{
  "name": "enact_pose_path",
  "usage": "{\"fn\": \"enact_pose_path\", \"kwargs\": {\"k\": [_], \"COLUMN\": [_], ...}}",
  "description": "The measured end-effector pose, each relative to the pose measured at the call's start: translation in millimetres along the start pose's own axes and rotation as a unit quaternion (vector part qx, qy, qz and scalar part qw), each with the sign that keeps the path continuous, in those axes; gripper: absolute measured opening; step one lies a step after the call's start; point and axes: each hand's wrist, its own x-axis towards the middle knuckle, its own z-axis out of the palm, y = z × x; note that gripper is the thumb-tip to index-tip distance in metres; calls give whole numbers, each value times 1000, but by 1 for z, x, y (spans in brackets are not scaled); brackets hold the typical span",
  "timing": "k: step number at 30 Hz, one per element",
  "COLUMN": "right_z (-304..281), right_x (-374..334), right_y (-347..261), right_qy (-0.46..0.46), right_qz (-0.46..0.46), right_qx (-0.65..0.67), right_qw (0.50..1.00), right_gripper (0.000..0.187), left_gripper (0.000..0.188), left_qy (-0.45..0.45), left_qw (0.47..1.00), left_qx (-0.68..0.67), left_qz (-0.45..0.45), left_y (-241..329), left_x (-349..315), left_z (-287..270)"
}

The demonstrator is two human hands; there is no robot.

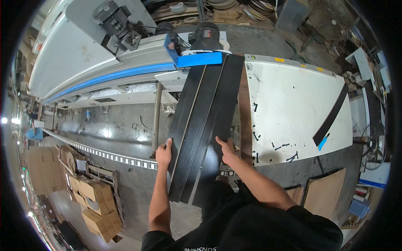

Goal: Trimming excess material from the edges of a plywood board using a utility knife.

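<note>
Several long black boards (205, 117) with wood-grain faces lie side by side in front of me, pale seams between them. Their far ends reach the blue guard (199, 59) of a machine, and their near ends come close to my body. My left hand (163, 154) grips the left edge, thumb on top. On the right edge, my right hand (226, 149) is closed with its thumb pressed on the upper face; its other fingers are mostly hidden. A black strip (333, 117) lies on the white table, with a small blue-and-black tool (323, 142) at its near end.
The long white machine (100, 83) with a dark motor (205, 35) stands ahead and left. A white table (301, 96) with black scraps (292, 157) is at right. A roller track (100, 155) runs left, beyond cardboard boxes (95, 198). Wooden panels (324, 192) lean nearby.
</note>
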Motion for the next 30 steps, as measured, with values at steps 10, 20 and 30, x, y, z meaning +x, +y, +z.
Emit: {"fn": "enact_pose_path", "kwargs": {"k": [10, 20, 30], "right_z": [-17, 2, 22], "right_x": [12, 5, 21], "right_y": [19, 20, 26], "right_qy": [32, 33, -15], "right_qz": [-7, -24, -56], "right_qx": [17, 23, 72], "right_qw": [999, 999, 996], "right_gripper": [80, 86, 68], "left_gripper": [85, 96, 79], "left_qy": [40, 8, 116], "left_qw": [998, 1000, 979], "left_qx": [-29, 2, 35], "left_qz": [24, 14, 162], "left_y": [36, 15, 25], "left_x": [-33, 0, -9], "left_z": [14, 19, 24]}}
